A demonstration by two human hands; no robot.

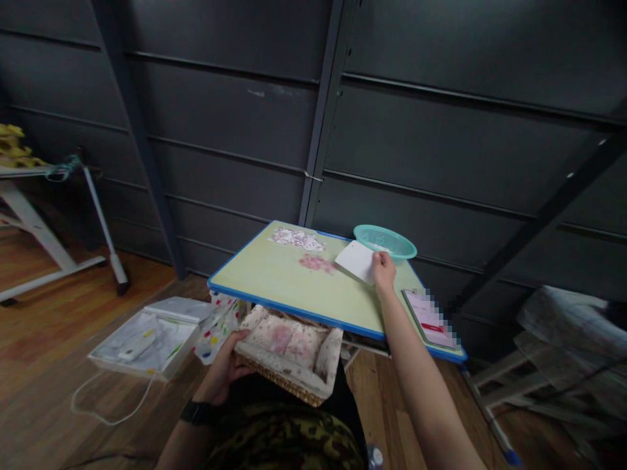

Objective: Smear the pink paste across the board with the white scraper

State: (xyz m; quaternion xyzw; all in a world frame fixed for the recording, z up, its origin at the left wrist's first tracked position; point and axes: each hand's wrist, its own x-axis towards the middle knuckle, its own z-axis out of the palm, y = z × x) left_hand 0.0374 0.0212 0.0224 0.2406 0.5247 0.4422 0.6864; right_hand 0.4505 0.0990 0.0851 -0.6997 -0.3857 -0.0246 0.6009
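My left hand (229, 362) grips the left end of a fabric-lined wicker basket (279, 378), tilted below the table's front edge. Pinkish bits show inside its floral lining. Over the right part of the table, my right hand (385, 269) is closed on the right edge of a white card (356, 260). The card lies in front of a turquoise plastic bowl (386, 238), which has some pale material in it. Left of the card is a small pile of pink pieces (316, 263). Farther back spreads a larger heap of whitish and purple pieces (298, 239).
A pale yellow table (274, 281) with blue edging stands before a dark panelled wall (235, 117). On its right lies a clipboard (430, 318). An open white box (147, 339) with a corded device sits at floor level to the left. A cloth-covered stand (573, 339) is at right.
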